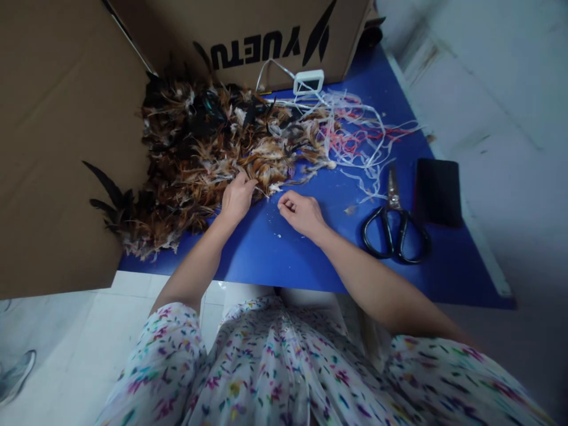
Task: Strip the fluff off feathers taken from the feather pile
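At the front edge of a large pile of brown and black feathers [195, 148], my left hand [237, 198] is closed in a pinch. A thin pale quill of a feather [262, 191] sticks out from its fingertips toward the right. My right hand [304, 214] is a short way to the right, over the blue table [275, 254]. Its fingers are curled together, and what they hold, if anything, is too small to make out. The two hands are apart. Small white bits lie on the table between them.
Black-handled scissors [394, 228] lie right of my right hand, beside a dark flat block [438, 192]. Behind are tangled white and red strings [355, 133] and a small white device [309, 82]. Cardboard boxes stand at the back [284, 41] and left [57, 148].
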Tool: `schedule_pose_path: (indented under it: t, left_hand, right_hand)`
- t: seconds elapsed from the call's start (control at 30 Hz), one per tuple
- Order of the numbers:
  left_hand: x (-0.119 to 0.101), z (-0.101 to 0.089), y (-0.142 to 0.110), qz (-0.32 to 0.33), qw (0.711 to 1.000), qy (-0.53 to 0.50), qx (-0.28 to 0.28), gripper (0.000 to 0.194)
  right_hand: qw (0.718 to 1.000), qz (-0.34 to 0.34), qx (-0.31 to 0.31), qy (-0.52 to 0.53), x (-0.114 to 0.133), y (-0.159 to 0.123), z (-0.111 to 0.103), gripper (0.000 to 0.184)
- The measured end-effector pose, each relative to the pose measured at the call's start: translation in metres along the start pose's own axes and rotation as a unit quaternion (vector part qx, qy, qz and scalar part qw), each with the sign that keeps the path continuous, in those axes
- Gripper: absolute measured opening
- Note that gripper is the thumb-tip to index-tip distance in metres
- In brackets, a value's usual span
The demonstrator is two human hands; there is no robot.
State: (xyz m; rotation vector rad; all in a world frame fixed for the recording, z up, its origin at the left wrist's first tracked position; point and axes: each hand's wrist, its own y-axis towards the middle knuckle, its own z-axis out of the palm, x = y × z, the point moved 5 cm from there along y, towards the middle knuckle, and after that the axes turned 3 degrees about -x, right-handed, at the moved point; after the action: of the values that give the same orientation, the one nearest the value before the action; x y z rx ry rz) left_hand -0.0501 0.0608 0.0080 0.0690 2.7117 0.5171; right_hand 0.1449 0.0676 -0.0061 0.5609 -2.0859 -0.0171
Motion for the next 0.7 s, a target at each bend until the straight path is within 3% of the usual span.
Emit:
schedule_pose_path:
  t: [0.3, 0.53, 0.7]
  left_hand:
    - [0.013, 0.004, 0.003, 0.031, 0.999, -0.005, 0.004, 0.018]
    - [-0.007, -0.019, -0.003, 0.090, 0.995, 0.025, -0.045, 0.021]
    - [-0.020, -0.025, -0.007, 0.151, 0.985, -0.014, -0.077, 0.025]
  right_hand:
    - [1.000, 0.012, 0.002, 0.012, -0.002, 0.001, 0.001, 0.006]
    - [0.994, 0.037, -0.029, 0.098, -0.005, 0.004, -0.001, 0.006]
    - [0.981, 0.050, -0.049, 0.183, -0.002, 0.010, -0.001, 0.025]
